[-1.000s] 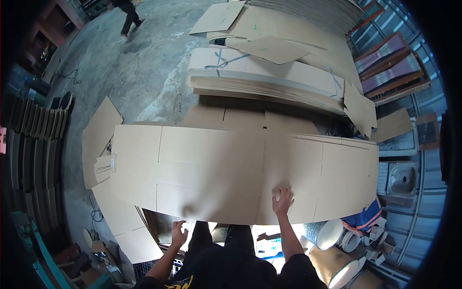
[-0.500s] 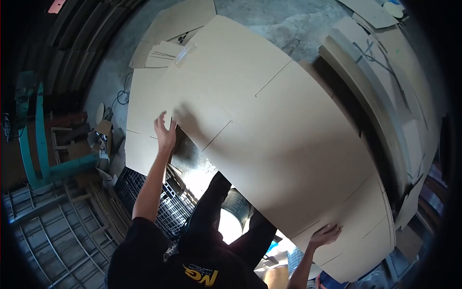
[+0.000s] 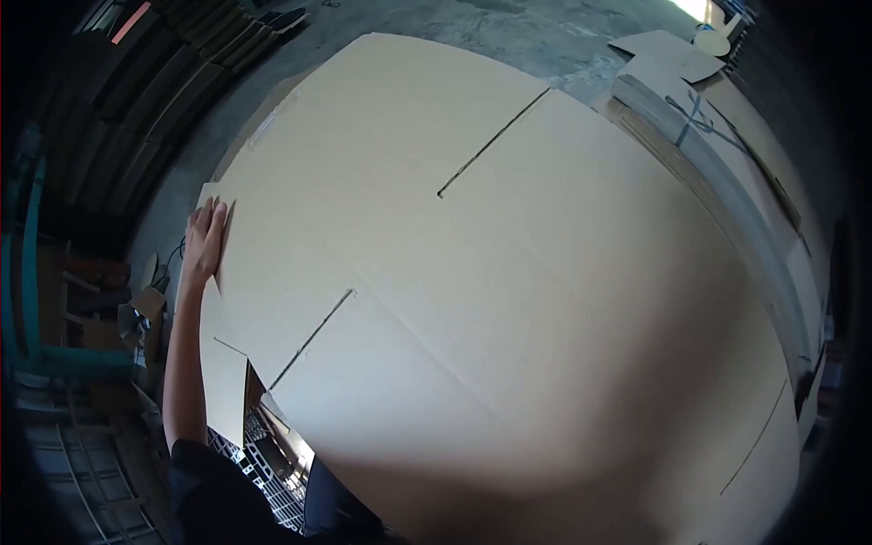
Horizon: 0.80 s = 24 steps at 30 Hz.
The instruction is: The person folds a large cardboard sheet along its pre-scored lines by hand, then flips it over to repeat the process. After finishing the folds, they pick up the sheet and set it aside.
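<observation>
A large tan cardboard sheet [image 3: 509, 272] fills most of the head view, tilted up close to me. Two dark slits run in from its edges, and a faint crease crosses its middle. My left hand [image 3: 205, 238] is at its left edge, fingers curled and closed on the border. Under that arm, part of another cardboard piece [image 3: 225, 391] with a short slit shows. My right hand is out of sight, the sheet covering the lower right where it was.
A strapped stack of cardboard [image 3: 727, 154] stands along the right. Dark stacked panels [image 3: 136, 109] line the upper left, by a green metal frame [image 3: 91, 359]. A black plastic grid [image 3: 272, 468] lies below my left arm. Concrete floor [image 3: 436, 23] shows at the top.
The sheet has come up nearer to me and covers more of the view. My left hand has moved left and closed on its edge. My right hand has gone from view.
</observation>
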{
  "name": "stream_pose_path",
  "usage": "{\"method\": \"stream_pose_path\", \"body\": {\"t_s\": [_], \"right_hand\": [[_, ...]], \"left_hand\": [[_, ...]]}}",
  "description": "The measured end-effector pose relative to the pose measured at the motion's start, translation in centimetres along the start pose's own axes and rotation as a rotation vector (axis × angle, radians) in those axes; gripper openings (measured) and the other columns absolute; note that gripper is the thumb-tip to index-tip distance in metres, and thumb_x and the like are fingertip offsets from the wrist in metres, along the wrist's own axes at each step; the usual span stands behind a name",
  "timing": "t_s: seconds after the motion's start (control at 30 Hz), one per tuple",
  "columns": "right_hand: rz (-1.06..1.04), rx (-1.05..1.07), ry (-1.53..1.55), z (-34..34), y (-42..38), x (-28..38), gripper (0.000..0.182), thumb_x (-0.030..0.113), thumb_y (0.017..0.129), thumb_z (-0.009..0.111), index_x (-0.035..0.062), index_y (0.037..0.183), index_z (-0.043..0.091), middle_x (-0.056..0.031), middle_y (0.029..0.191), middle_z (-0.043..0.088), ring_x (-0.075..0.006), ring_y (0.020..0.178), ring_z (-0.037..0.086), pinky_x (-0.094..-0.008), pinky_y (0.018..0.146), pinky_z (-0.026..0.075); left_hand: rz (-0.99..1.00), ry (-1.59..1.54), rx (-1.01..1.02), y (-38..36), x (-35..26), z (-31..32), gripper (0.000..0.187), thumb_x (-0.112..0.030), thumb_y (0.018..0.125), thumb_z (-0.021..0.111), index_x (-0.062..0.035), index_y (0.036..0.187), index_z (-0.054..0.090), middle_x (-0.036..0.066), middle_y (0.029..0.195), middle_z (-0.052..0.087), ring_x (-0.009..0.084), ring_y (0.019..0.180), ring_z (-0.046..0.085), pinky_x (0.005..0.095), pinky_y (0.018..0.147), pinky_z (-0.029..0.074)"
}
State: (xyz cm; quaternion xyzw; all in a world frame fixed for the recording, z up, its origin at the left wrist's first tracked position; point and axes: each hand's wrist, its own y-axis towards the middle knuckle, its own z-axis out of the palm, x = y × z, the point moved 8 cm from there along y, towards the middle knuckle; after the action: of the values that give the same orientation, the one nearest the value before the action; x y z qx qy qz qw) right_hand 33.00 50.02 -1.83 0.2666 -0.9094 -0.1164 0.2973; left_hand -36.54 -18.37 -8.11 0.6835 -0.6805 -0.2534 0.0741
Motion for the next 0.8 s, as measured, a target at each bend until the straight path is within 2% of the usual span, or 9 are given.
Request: {"method": "stream_pose_path", "body": {"t_s": [0.13,0.2,0.27,0.3,0.47,0.57,0.63,0.7,0.8], "right_hand": [[0.023,-0.025,0.042,-0.5,-0.4,0.8,0.050,0.026,0.110,0.054,-0.0130,0.141,0.051,-0.0336,0.150,0.050,-0.0424,0.146,0.044,-0.0541,0.122,0.036],[-0.061,-0.092,-0.112,-1.1,-0.4,2.1,0.033,0.023,0.104,0.064,-0.0040,0.123,0.068,-0.0229,0.142,0.060,-0.0346,0.135,0.056,-0.0523,0.113,0.043],[0.009,-0.059,0.178,-0.2,-0.9,-2.5,0.038,0.018,0.108,0.055,-0.0043,0.139,0.053,-0.0226,0.161,0.036,-0.0402,0.146,0.044,-0.0493,0.121,0.037],[0.018,-0.109,0.155,-0.4,-1.8,-3.4,0.037,0.019,0.105,0.059,-0.0035,0.134,0.058,-0.0238,0.155,0.044,-0.0419,0.144,0.045,-0.0510,0.119,0.037],[0.029,-0.176,-0.002,-1.6,-1.1,-1.1,0.036,0.012,0.086,0.073,0.0032,0.120,0.065,-0.0210,0.147,0.055,-0.0410,0.138,0.048,-0.0508,0.116,0.035],[0.023,-0.174,-0.032,-2.3,-1.2,-0.8,0.036,0.011,0.085,0.076,0.0027,0.118,0.066,-0.0209,0.147,0.054,-0.0395,0.137,0.049,-0.0503,0.116,0.034],[0.042,-0.177,0.034,-2.9,-1.7,-2.5,0.036,0.011,0.085,0.076,0.0025,0.118,0.066,-0.0207,0.147,0.054,-0.0395,0.138,0.048,-0.0505,0.116,0.034],[0.041,-0.129,0.186,-2.0,-0.9,-3.2,0.036,0.012,0.085,0.078,0.0020,0.117,0.066,-0.0201,0.148,0.054,-0.0394,0.139,0.048,-0.0510,0.116,0.035],[0.048,-0.240,0.285,-4.7,-1.8,-7.7,0.038,0.014,0.089,0.076,0.0016,0.123,0.064,-0.0229,0.147,0.054,-0.0423,0.139,0.048,-0.0519,0.115,0.037]], "left_hand": [[-0.365,-0.132,0.308,2.2,0.1,-0.3,0.075,-0.064,0.100,0.054,0.0032,0.130,0.069,0.023,0.118,0.072,0.0327,0.117,0.068,0.0411,0.102,0.049],[-0.313,-0.192,0.177,4.6,1.8,-0.4,0.066,-0.059,0.098,0.061,0.0047,0.109,0.074,0.016,0.095,0.075,0.0223,0.094,0.069,0.0364,0.086,0.052],[-0.236,-0.243,0.034,7.5,3.6,-2.3,0.057,-0.052,0.096,0.067,0.0028,0.109,0.074,0.015,0.097,0.075,0.0217,0.093,0.070,0.0356,0.085,0.053],[-0.187,-0.219,-0.025,9.8,4.9,-3.7,0.052,-0.048,0.094,0.073,0.0017,0.110,0.074,0.014,0.098,0.075,0.0218,0.090,0.070,0.0361,0.083,0.054],[0.134,-0.438,-0.172,8.7,-3.4,-22.3,0.036,-0.033,0.100,0.069,0.0007,0.112,0.072,0.010,0.095,0.075,0.0200,0.086,0.068,0.0361,0.079,0.054],[0.322,-0.486,-0.073,2.5,-11.8,-29.5,0.033,-0.026,0.103,0.066,-0.0030,0.127,0.068,0.011,0.108,0.074,0.0188,0.093,0.068,0.0356,0.086,0.055],[0.627,-0.717,-0.273,-5.3,-17.3,-33.8,0.046,-0.020,0.103,0.068,-0.0078,0.145,0.058,0.009,0.119,0.071,0.0181,0.101,0.067,0.0373,0.090,0.054],[0.687,-0.713,-0.364,-10.4,-19.3,-34.4,0.059,-0.014,0.101,0.071,-0.0083,0.155,0.047,0.009,0.124,0.068,0.0163,0.106,0.066,0.0344,0.092,0.054],[0.527,-1.156,-0.105,-16.6,-23.2,-34.3,0.055,-0.006,0.102,0.066,-0.0064,0.154,0.047,0.009,0.121,0.068,0.0141,0.108,0.065,0.0287,0.092,0.053]]}}
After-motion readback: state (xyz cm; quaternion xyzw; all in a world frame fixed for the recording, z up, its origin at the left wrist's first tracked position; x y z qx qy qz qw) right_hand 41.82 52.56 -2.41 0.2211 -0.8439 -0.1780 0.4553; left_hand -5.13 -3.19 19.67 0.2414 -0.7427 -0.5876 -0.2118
